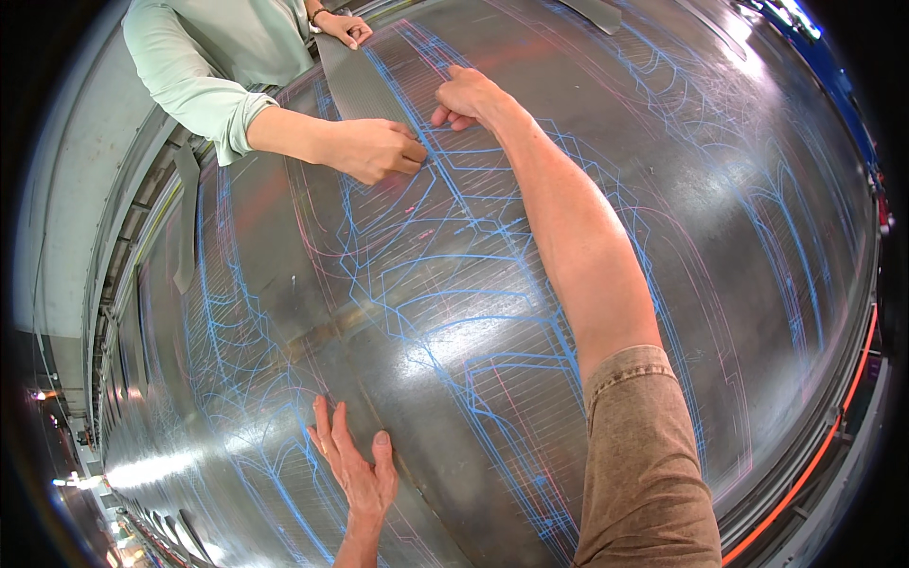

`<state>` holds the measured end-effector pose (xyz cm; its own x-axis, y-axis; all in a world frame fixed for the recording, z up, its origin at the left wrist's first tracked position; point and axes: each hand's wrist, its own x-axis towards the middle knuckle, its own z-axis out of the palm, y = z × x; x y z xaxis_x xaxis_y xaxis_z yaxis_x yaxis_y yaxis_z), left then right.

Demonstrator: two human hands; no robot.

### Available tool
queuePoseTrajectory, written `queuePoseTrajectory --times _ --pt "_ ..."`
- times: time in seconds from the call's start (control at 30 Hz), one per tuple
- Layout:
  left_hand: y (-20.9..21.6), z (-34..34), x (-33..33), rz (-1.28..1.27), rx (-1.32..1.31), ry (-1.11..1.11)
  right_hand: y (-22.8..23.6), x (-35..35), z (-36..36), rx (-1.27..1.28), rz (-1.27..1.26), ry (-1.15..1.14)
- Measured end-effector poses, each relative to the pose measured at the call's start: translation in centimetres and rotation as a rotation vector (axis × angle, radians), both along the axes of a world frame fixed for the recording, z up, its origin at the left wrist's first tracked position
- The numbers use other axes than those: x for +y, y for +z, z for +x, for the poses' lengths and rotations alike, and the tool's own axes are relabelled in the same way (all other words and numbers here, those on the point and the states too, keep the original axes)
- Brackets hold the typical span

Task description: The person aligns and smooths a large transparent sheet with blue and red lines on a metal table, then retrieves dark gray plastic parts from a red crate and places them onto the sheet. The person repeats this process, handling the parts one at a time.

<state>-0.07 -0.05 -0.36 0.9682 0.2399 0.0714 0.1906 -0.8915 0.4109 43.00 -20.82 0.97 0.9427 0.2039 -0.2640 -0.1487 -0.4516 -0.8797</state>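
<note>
My left hand (355, 466) rests on the dark, glossy work surface (350, 346) near the bottom, fingers spread and holding nothing. Far across the same surface, my right hand (464, 97) reaches out with its fingers loosely bent and apart; I see nothing held in it. Blue and pink outlines cover the surface under both hands. Just left of my right hand lies a flat grey strip of sheet material (362, 85). A co-worker's closed hand (374, 151) is at the strip's near end, and their other hand (343, 28) lies by its far end.
The co-worker, in a pale green sleeve (175, 71), leans over the far left edge. Another narrow grey piece (187, 220) lies along the left edge, and a grey piece (597, 13) lies at the top. An orange line (822, 454) follows the right-hand edge.
</note>
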Motion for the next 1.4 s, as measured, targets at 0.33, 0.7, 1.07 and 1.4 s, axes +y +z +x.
queuePoseTrajectory --times 0.33,0.7,1.07,1.4 --pt "-0.26 -0.09 0.13 0.057 -0.007 -0.019 -0.86 0.14 0.67 -0.018 -0.035 -0.069" --pt "0.03 -0.07 0.05 0.055 0.008 0.0 -0.54 -0.04 0.56 -0.004 -0.022 0.007" --pt "0.19 0.02 -0.04 0.064 0.014 -0.006 -0.29 -0.1 0.23 0.012 -0.031 0.004" --pt "0.01 0.11 -0.05 0.07 0.002 -0.015 -0.67 -0.37 0.41 0.005 -0.026 0.029"
